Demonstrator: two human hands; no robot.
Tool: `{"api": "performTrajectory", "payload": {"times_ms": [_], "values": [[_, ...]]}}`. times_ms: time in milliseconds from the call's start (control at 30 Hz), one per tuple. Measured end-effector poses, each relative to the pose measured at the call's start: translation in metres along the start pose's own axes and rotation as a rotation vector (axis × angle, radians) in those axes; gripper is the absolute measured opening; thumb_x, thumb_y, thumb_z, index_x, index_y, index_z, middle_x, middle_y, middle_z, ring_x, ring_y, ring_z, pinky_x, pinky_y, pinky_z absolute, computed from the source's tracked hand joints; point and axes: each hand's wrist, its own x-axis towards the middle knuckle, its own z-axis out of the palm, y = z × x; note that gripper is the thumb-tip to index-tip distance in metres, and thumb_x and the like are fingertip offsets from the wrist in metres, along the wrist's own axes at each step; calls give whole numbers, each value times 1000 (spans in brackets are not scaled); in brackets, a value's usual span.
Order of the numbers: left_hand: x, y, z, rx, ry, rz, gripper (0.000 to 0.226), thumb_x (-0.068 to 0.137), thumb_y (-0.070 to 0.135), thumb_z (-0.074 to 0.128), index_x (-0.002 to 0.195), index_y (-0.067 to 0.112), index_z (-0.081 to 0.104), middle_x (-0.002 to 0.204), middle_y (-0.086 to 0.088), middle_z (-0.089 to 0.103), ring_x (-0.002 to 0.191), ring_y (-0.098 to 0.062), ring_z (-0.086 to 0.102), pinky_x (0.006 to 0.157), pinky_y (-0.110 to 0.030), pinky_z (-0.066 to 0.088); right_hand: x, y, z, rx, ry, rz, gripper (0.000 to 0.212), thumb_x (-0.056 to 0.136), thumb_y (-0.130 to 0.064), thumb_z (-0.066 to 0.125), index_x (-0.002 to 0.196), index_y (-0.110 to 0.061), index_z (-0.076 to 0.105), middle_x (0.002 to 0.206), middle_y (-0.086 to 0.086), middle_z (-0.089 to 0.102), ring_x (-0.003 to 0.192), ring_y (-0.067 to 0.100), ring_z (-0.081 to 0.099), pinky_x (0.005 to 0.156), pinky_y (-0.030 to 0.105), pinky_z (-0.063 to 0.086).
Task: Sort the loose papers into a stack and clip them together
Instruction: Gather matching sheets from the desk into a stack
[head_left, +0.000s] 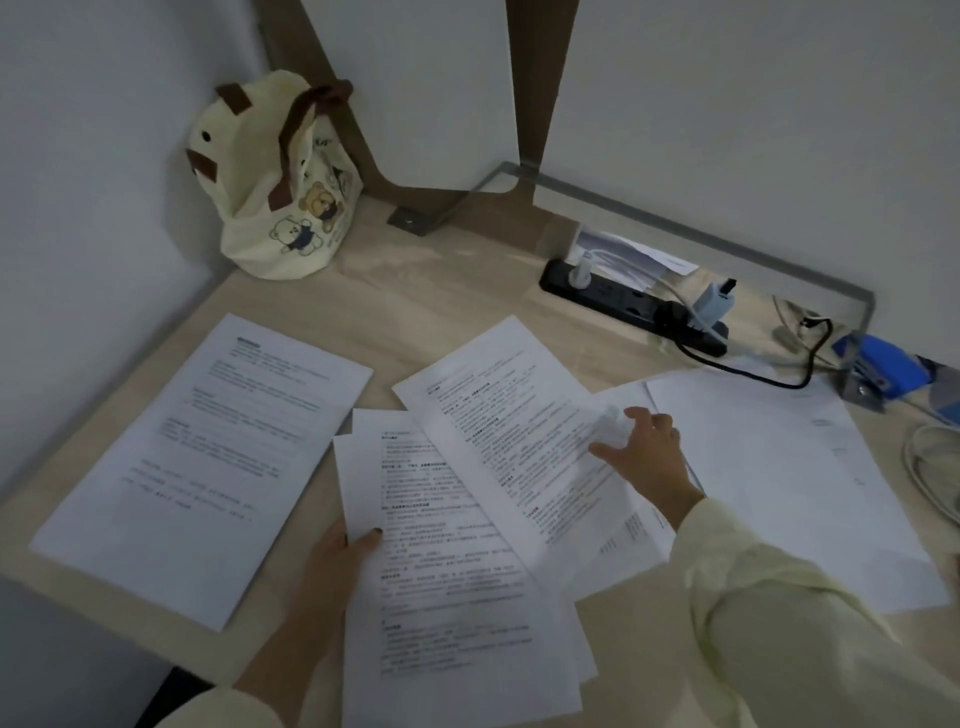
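Note:
Loose printed papers lie spread over a light wooden desk. My left hand grips a small stack of printed sheets at its left edge, thumb on top. A tilted printed sheet overlaps that stack's upper right. My right hand pinches this sheet at its right edge, where the paper curls up between thumb and fingers. One printed sheet lies apart on the left. A mostly blank sheet lies on the right, with another sheet partly under the tilted one.
A blue stapler sits at the desk's far right. A black power strip with plugs and a black cable runs along the back. A cream bear-print bag stands in the back left corner. White cable coils at the right edge.

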Motion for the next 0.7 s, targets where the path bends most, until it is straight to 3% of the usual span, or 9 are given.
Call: {"api": "performTrajectory", "payload": {"times_ms": [133,233,300,367,433,500,567,700], "values": [[0,0,0,18,-5,-2,33,89,16,57,121,8,59,115,-12,65,106,-32,61,98,-48,45,6,6,7,-106,-44,24,78,76,-38,71,135,-6,33,136,20,36,128,38,32,106,42,29],[1,0,-1,37,-15,3,31,89,18,58,118,9,61,113,-11,67,103,-32,62,97,-51,46,8,12,8,-125,-72,54,69,75,-43,70,126,-5,41,127,16,46,121,35,39,99,41,35],[1,-1,-2,75,-24,7,29,89,20,57,116,12,62,112,-10,68,101,-32,64,95,-53,47,8,14,6,-179,-122,43,50,79,-45,64,110,-7,52,112,14,56,110,33,47,90,39,40],[2,-2,-2,73,-24,5,30,89,20,57,117,11,61,113,-11,67,102,-32,63,95,-53,47,3,13,4,-61,-189,45,24,86,-36,57,82,-12,54,95,11,58,92,29,53,79,36,43],[1,0,-2,70,-19,10,32,89,20,58,118,8,61,115,-13,66,104,-33,62,97,-52,46,-6,14,5,185,-260,47,27,89,-22,55,65,-14,45,79,9,54,75,24,52,68,31,43],[0,0,-1,69,-17,6,30,89,16,57,117,5,61,113,-13,66,103,-33,62,93,-46,48,-27,15,8,325,-356,34,29,89,-13,54,63,-12,43,67,6,53,62,20,53,58,26,45],[-1,0,-2,54,-18,8,28,90,11,56,116,4,61,111,-12,66,100,-29,62,86,-38,50,-53,21,19,302,-444,-10,27,89,-8,54,63,-11,47,60,2,56,51,13,56,52,21,47],[1,5,3,-28,25,-12,36,94,21,48,126,5,52,121,-7,57,118,-34,51,98,-42,41,-96,36,49,217,-548,-90,13,87,-8,53,79,-1,60,67,6,67,58,16,65,62,26,53]]}}
